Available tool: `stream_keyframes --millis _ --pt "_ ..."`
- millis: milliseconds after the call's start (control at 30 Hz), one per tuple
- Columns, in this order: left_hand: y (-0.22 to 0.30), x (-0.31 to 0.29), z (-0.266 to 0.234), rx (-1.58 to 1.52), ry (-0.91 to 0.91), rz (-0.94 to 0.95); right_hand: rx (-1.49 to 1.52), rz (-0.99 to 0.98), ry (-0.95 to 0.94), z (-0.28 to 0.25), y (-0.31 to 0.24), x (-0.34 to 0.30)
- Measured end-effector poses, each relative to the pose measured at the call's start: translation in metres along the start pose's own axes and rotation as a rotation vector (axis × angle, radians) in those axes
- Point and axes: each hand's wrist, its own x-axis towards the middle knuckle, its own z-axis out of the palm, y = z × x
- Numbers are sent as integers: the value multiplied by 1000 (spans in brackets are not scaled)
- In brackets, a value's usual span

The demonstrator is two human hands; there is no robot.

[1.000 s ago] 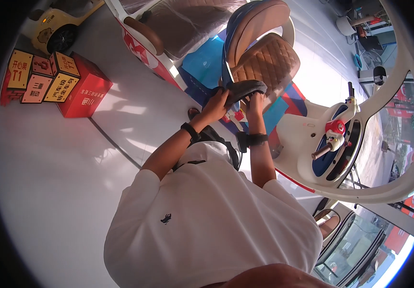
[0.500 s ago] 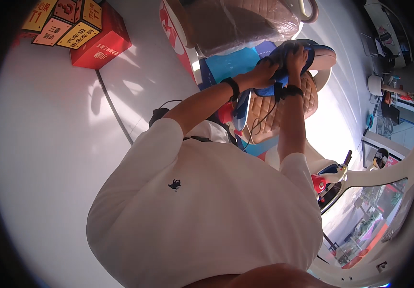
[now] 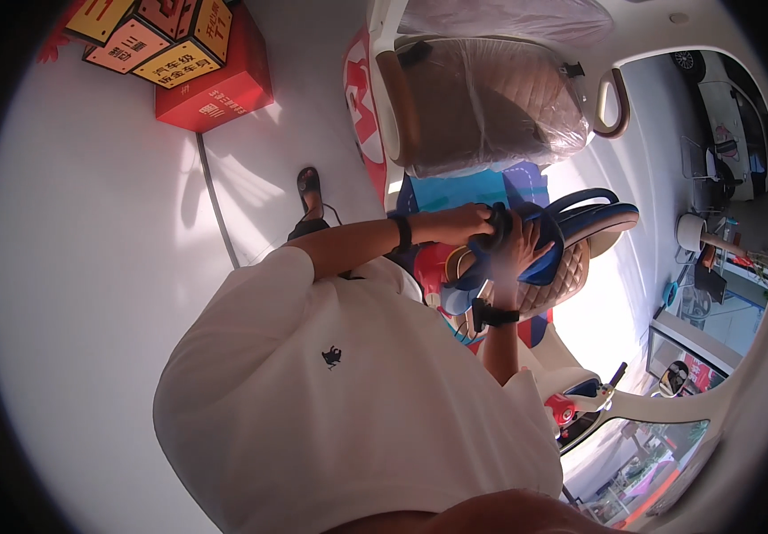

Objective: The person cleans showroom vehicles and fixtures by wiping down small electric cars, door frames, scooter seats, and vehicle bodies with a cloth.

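Observation:
My left hand point(image 3: 467, 221) is closed around a black rounded, handle-like part point(image 3: 496, 233) in front of a blue padded seat part point(image 3: 546, 260). My right hand point(image 3: 519, 251) lies against the blue padding with its fingers spread, right beside the black part. A dark blue curved piece and a tan-edged backrest point(image 3: 611, 221) extend to the right of the padding. Below them shows a tan quilted seat cushion point(image 3: 564, 278). Black bands circle both my wrists, and a cable hangs by the right one.
A brown seat under clear plastic point(image 3: 491, 107) lies beyond my hands, with a brown-padded rail point(image 3: 616, 105) to its right. A red pedestal box point(image 3: 223, 96) stands on the pale floor point(image 3: 90, 294). Near my right arm is a red round part point(image 3: 560, 409). A sandalled foot point(image 3: 310, 185) shows left.
The view has shifted, bringing more of the plastic-wrapped seat in. My right hand has come nearer my body and now lies spread. My left hand now grips the black part.

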Motion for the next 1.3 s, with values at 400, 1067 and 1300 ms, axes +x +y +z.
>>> stream_keyframes --millis 400,1067,1300 --pt "-96 -70 -216 202 640 -331 602 -131 12 91 -235 155" --pt "-181 -89 -255 -17 774 -471 332 -394 54 70 -231 148" --pt "-65 1 -384 -385 701 4 906 -158 543 -21 -250 202"
